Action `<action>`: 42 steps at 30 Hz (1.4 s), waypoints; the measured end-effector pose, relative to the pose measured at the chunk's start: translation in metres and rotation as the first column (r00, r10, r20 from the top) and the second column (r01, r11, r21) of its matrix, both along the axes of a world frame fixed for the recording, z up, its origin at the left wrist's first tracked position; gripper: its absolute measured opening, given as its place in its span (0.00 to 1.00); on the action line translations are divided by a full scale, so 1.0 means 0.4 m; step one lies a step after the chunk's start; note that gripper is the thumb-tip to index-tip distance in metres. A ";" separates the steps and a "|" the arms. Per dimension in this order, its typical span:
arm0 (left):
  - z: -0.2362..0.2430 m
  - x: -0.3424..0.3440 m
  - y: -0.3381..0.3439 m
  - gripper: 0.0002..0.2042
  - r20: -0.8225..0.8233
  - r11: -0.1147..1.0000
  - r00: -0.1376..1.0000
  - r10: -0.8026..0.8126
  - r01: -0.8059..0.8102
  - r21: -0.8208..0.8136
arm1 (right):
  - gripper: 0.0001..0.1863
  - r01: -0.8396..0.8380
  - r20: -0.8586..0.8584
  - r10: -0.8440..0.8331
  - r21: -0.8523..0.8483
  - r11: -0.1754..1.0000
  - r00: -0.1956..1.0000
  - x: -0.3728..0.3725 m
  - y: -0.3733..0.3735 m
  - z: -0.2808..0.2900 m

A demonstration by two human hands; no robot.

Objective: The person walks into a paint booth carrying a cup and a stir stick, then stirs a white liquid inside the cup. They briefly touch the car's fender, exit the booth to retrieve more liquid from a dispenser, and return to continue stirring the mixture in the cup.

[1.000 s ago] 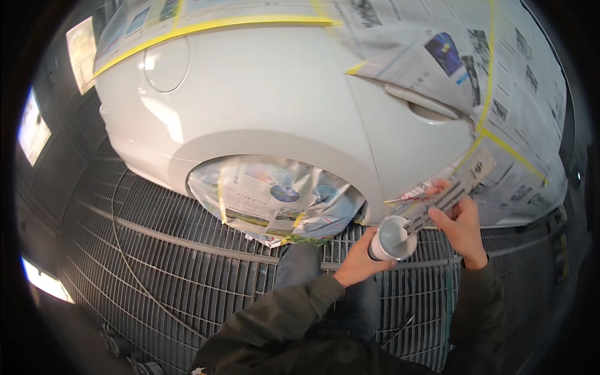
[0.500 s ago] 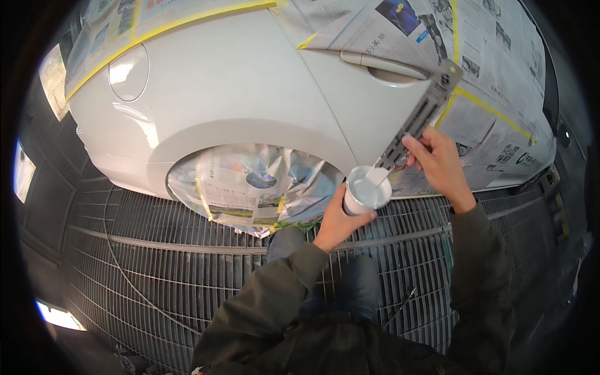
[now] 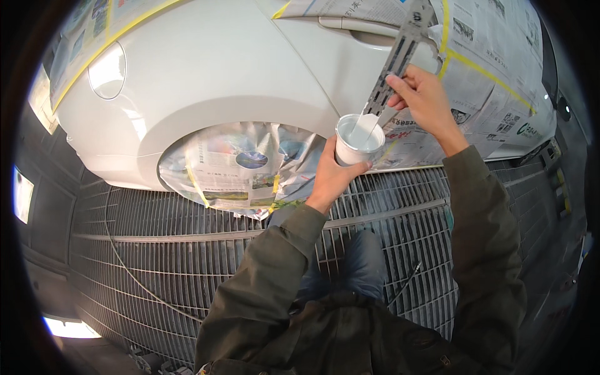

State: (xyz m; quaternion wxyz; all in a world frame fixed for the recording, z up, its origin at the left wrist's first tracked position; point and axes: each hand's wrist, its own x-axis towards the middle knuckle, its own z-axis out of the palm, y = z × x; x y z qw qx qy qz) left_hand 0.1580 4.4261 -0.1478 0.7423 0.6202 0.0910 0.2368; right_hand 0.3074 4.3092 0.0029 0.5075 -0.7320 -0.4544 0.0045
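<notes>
My left hand is wrapped round a white cup with pale, whitish liquid inside. In my right hand is a paint mixing stick, long and flat with dark slots and markings. I pinch it near its middle, tilted, with the upper end leaning right. Its lower end is coated white and reaches into the cup, where the liquid hides the tip. Both hands are in front of a white car's side panel, near the rear door handle.
Newspaper edged with yellow tape masks the door area at right, and more newspaper covers the wheel. Underfoot is a metal floor grating. A thin hose crosses it at left. Dark walls stand on both sides.
The car, cup and hands all sit higher in the picture as the view has shifted. Both hands keep their hold, and the stick remains in the cup.
</notes>
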 end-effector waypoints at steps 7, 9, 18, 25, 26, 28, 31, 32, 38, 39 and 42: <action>0.014 0.010 -0.001 0.40 -0.007 1.000 1.000 0.020 -0.020 -0.008 | 0.15 -0.132 -0.106 0.122 -0.093 0.987 0.987 -0.013 0.004 0.006; 0.017 0.011 -0.004 0.40 -0.011 1.000 1.000 0.020 -0.020 0.000 | 0.15 -0.107 -0.041 0.105 -0.049 0.993 0.994 0.014 0.010 0.017; 0.014 0.014 0.013 0.42 0.003 0.998 0.998 0.061 -0.060 -0.009 | 0.15 -0.104 -0.040 0.101 -0.109 0.989 0.994 -0.019 0.036 -0.008; 0.003 0.015 0.025 0.42 0.014 0.997 0.997 0.078 -0.078 0.005 | 0.16 -0.004 0.025 0.004 0.023 1.000 1.000 0.011 0.057 0.012; 0.003 0.014 0.027 0.42 0.013 0.997 0.997 0.073 -0.073 -0.003 | 0.16 -0.019 0.008 0.019 0.004 1.000 1.000 0.010 0.058 0.008; 0.002 0.011 0.033 0.42 0.014 0.998 0.998 0.064 -0.064 -0.018 | 0.16 -0.051 -0.024 0.050 -0.033 0.998 0.998 0.000 0.057 -0.012; -0.008 0.012 0.035 0.42 0.011 0.998 0.998 0.068 -0.068 -0.010 | 0.16 -0.075 -0.053 0.069 -0.119 0.990 0.996 -0.019 0.058 -0.026; -0.012 0.011 0.031 0.39 0.028 0.997 0.997 0.079 -0.078 -0.005 | 0.16 -0.095 -0.069 0.087 -0.108 0.990 0.994 -0.024 0.059 -0.026; -0.027 0.013 0.026 0.34 0.045 0.992 0.992 0.116 -0.118 0.041 | 0.17 -0.028 -0.022 0.029 0.048 0.998 0.999 -0.016 0.071 -0.010; -0.029 0.012 0.027 0.34 0.040 0.993 0.993 0.114 -0.115 0.030 | 0.17 -0.030 -0.029 0.030 0.028 0.999 0.999 -0.013 0.070 -0.018; -0.019 0.009 0.030 0.39 0.016 0.997 0.997 0.074 -0.074 -0.027 | 0.17 -0.037 -0.046 0.035 -0.042 0.998 0.998 -0.007 0.062 -0.044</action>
